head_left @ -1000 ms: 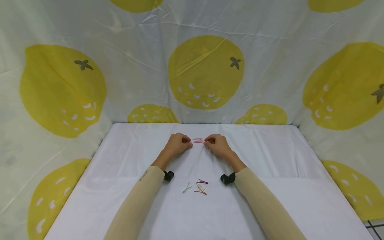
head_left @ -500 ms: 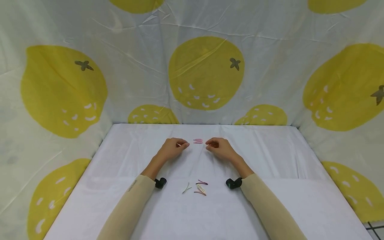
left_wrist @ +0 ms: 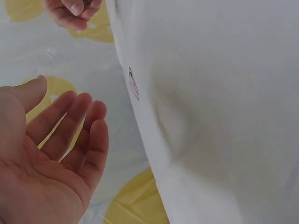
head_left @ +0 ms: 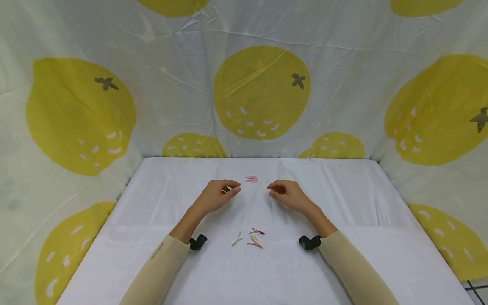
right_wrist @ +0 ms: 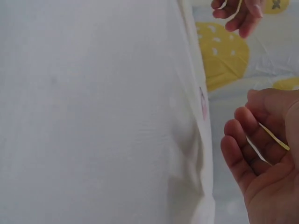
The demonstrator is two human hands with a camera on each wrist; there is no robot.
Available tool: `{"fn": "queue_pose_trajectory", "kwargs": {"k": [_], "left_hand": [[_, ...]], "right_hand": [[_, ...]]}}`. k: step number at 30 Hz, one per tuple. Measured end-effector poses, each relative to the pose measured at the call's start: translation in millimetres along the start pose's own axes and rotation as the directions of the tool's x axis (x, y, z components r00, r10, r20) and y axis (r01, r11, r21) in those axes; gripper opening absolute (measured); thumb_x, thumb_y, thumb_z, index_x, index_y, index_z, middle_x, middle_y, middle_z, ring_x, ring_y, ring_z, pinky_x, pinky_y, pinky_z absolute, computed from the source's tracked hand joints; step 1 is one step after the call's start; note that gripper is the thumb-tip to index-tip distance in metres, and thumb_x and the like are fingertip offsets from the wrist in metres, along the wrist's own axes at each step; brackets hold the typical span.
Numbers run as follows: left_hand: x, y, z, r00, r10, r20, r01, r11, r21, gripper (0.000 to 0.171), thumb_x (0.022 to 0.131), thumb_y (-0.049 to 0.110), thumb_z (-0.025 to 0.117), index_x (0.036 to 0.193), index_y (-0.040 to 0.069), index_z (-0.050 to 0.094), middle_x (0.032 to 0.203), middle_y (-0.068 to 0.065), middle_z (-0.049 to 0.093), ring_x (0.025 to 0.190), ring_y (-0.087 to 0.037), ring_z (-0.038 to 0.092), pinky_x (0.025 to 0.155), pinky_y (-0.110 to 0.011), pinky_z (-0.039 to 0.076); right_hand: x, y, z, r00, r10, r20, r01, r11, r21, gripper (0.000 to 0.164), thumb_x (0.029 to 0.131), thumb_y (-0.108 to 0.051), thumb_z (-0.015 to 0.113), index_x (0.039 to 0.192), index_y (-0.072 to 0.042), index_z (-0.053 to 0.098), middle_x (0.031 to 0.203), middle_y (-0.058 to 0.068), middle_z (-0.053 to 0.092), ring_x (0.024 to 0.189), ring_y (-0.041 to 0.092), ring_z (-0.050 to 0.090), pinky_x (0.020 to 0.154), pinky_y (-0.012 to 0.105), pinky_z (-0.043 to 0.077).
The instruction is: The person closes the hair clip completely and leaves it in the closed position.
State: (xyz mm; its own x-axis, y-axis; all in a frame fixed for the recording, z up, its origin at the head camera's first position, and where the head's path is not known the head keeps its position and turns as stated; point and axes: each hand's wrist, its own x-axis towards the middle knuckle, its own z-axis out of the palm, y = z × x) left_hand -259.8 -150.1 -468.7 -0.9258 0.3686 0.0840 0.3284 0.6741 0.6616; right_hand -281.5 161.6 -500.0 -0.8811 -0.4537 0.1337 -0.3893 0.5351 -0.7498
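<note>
Two pink hair clips, or what look like such, lie side by side at the back middle of the white table; in the left wrist view the pink clips look slim and pointed. My left hand hovers to their left, fingers loosely bent and holding nothing. To their right hangs my right hand, also relaxed, with nothing between thumb and fingers. Nearer the front lie several more slim clips: a pale one, a dark red one, a cream one and a reddish-brown one.
White cloth covers the table. Behind it and at both sides hangs a curtain printed with yellow lemons. A black wrist camera sits at the left cuff, another black camera at the right cuff.
Both hands have drawn back from the pink hair clips, moving apart and toward the front. The pink clips and the front group stay where they were.
</note>
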Motion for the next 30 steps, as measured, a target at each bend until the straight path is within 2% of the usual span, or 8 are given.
{"fn": "queue_pose_trajectory", "kwargs": {"k": [9, 15, 20, 27, 30], "left_hand": [[-24.2, 7.4, 1.9, 0.998, 0.05, 0.037, -0.05, 0.999, -0.021, 0.038, 0.1, 0.035, 0.068, 0.13, 0.013, 0.071, 0.117, 0.006, 0.075, 0.095, -0.012, 0.068, 0.088, -0.035, 0.056], [-33.7, 13.6, 5.8, 0.994, 0.074, 0.082, -0.073, 0.997, -0.012, 0.037, 0.098, 0.033, 0.071, 0.129, 0.012, 0.072, 0.12, -0.005, 0.075, 0.097, -0.014, 0.067, 0.09, -0.04, 0.056], [-41.6, 16.1, 9.5, 0.99, 0.086, 0.116, -0.086, 0.996, -0.008, 0.039, 0.097, 0.034, 0.073, 0.128, 0.013, 0.072, 0.12, -0.005, 0.074, 0.098, -0.014, 0.067, 0.09, -0.04, 0.056], [-47.7, 17.1, 15.3, 0.973, 0.125, 0.194, -0.13, 0.991, 0.016, 0.04, 0.093, 0.037, 0.077, 0.126, 0.014, 0.073, 0.119, 0.001, 0.075, 0.102, -0.018, 0.066, 0.09, -0.037, 0.055], [-49.1, 16.7, 18.6, 0.966, 0.134, 0.219, -0.145, 0.989, 0.032, 0.041, 0.093, 0.04, 0.077, 0.126, 0.015, 0.074, 0.118, 0.004, 0.075, 0.103, -0.017, 0.065, 0.09, -0.034, 0.054]], "right_hand": [[-23, -23, -1, 0.999, -0.046, 0.02, 0.047, 0.999, -0.014, 0.027, 0.099, -0.022, 0.071, 0.12, -0.007, 0.073, 0.096, -0.008, 0.072, 0.087, 0.01, 0.065, 0.08, 0.026, 0.056], [-32, -33, 6, 0.994, -0.101, 0.037, 0.101, 0.995, -0.021, 0.026, 0.097, -0.021, 0.074, 0.117, -0.005, 0.074, 0.091, -0.007, 0.068, 0.082, 0.01, 0.061, 0.074, 0.024, 0.054], [-40, -34, 16, 0.99, -0.106, 0.088, 0.11, 0.993, -0.047, 0.028, 0.095, -0.024, 0.076, 0.118, -0.008, 0.074, 0.091, -0.009, 0.066, 0.08, 0.008, 0.058, 0.072, 0.023, 0.052], [-47, -39, 25, 0.97, -0.158, 0.183, 0.165, 0.986, -0.021, 0.036, 0.093, -0.029, 0.078, 0.122, -0.007, 0.072, 0.098, 0.002, 0.068, 0.078, 0.011, 0.057, 0.072, 0.024, 0.051], [-49, -40, 29, 0.965, -0.151, 0.214, 0.159, 0.987, -0.023, 0.037, 0.093, -0.033, 0.078, 0.121, -0.009, 0.072, 0.098, 0.001, 0.068, 0.078, 0.01, 0.058, 0.072, 0.023, 0.05]]}}
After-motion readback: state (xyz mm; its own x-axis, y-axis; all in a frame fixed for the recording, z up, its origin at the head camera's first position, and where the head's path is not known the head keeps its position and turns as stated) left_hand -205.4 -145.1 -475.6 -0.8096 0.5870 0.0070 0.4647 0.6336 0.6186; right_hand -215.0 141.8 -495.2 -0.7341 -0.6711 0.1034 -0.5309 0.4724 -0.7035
